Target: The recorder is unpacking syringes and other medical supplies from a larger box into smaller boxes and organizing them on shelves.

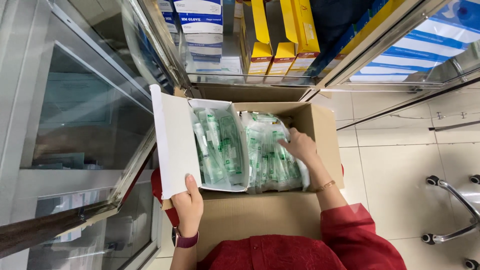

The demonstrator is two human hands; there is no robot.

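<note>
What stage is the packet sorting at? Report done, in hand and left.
Done: the white box already holds several green-printed packets. In hand: the left hand grips the white box's flap, while the right hand rests on the packet pile in the cardboard carton. Left: that pile looks large.

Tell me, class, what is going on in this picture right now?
A person in a red top bends over an open cardboard carton in front of a glass-fronted cabinet. The left hand grips the flap edge of a small white box part-filled with clear sealed packets. The right hand rests on a bigger heap of the same packets inside the carton.
</note>
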